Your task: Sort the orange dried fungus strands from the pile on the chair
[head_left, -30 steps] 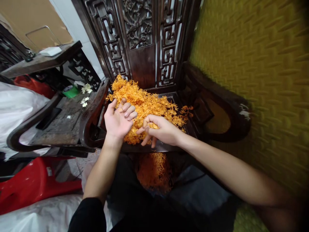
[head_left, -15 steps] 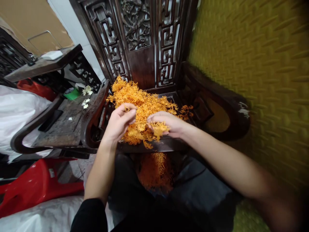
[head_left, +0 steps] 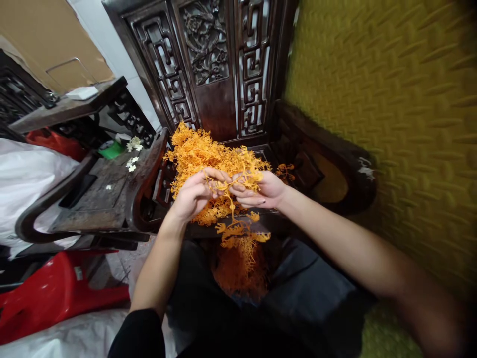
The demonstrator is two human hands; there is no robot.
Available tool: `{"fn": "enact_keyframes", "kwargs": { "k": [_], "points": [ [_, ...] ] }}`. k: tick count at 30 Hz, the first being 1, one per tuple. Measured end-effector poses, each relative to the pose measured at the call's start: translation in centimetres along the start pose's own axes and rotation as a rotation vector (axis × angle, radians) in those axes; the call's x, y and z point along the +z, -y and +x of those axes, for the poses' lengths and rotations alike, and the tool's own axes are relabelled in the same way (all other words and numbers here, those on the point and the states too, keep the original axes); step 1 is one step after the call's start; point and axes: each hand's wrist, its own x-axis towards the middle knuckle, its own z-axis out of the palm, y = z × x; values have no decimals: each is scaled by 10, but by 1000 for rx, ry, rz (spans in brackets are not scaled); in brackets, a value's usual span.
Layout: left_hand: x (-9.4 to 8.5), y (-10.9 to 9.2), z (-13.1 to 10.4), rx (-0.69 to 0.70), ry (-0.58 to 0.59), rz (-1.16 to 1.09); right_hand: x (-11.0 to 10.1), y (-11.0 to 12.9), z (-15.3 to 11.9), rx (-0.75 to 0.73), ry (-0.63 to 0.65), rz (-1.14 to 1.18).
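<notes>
My left hand (head_left: 196,194) and my right hand (head_left: 270,190) meet in front of the heap. Both have their fingers closed on a thin orange branched sprig (head_left: 231,203), which looks like plastic. Part of it shows between my hands, and a forked end with small tips hangs below them. Behind lies a big loose heap of orange sprigs (head_left: 199,154) on the seat of a dark carved wooden chair (head_left: 219,107). Lower down, between my legs, is another orange mass (head_left: 240,271), in shadow; what it rests in I cannot make out.
At the left stands a second wooden chair (head_left: 99,211) with a green tape roll (head_left: 111,149) and several pale flower-shaped bits (head_left: 132,163) on its seat. A red plastic stool (head_left: 48,293) and white sacks (head_left: 32,174) are nearby. A yellow-green textured surface (head_left: 380,99) rises at the right.
My hands have come closer together, with the left moving right. The sprig now hangs down between them, where before it lay nearer my right hand. The view has shifted slightly.
</notes>
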Motion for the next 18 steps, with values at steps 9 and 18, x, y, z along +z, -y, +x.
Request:
{"fn": "enact_keyframes", "kwargs": {
  "k": [9, 18],
  "points": [
    [14, 12, 8, 42, -173, 320, 4, -7, 7, -41, -392, -167],
    [12, 18, 6, 635, -481, 1019, 29, -11, 11, -268, -905, -770]
  ]
}}
